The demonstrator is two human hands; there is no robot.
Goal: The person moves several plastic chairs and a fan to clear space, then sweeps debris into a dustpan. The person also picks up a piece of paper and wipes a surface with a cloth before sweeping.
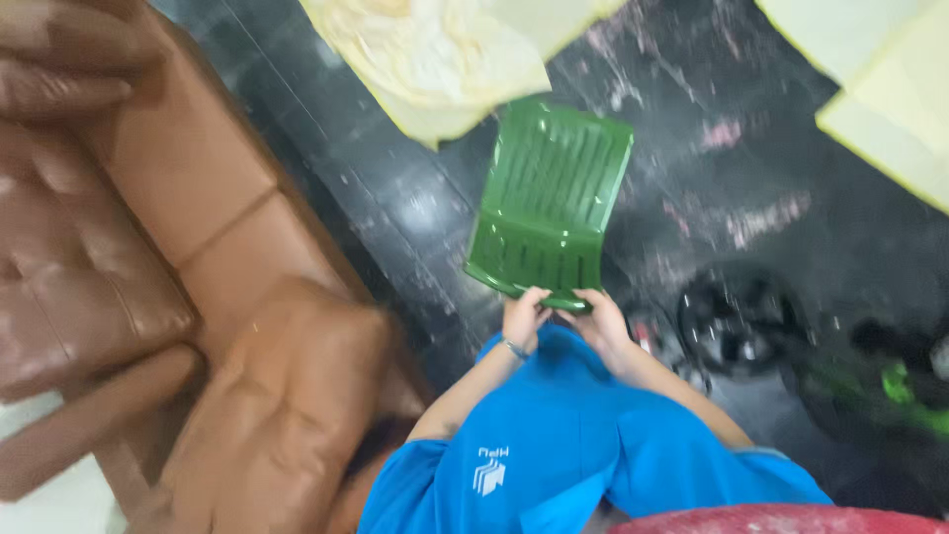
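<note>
A green plastic chair shell with slotted back lies over the dark floor in front of me. Both my hands hold its near edge. My left hand, with a bracelet at the wrist, grips the edge on the left side. My right hand grips the same edge just to the right, close to the left hand. My blue shirt fills the lower middle of the view.
A brown leather sofa fills the left side. Yellow sheets lie on the stained dark floor at the top, and more yellow sheets at the top right. Dark machine parts with a green piece sit at the right. A red rim shows at the bottom.
</note>
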